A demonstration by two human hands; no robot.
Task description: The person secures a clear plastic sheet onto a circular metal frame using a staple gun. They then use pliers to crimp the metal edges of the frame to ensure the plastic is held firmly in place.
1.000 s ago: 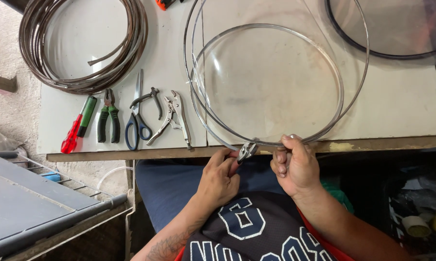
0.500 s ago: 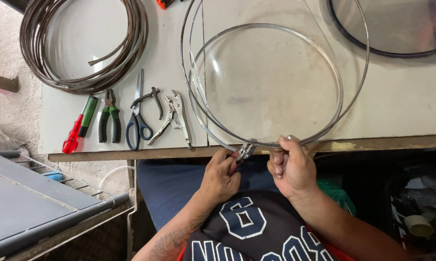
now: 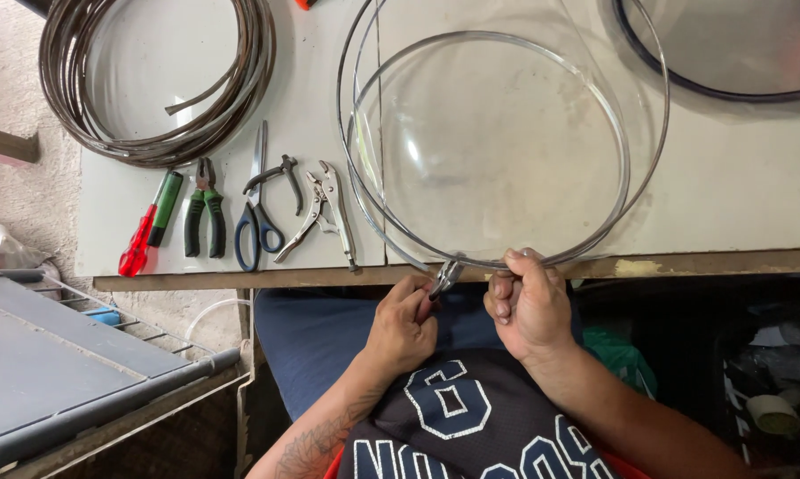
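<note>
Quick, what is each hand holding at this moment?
Left hand: closed on pliers biting the metal ring.
Right hand: closed on the metal ring.

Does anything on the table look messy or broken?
Nothing looks broken or spilled. The tools lie in a neat row, screwdriver to locking pliers. Only the wire coil has one loose end sticking into its middle, and the table edge looks chipped.

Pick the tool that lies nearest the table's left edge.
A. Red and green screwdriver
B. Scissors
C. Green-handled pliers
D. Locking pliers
A: the screwdriver lies leftmost in the row of tools on the table, with the green-handled pliers, scissors and locking pliers further right.
</note>
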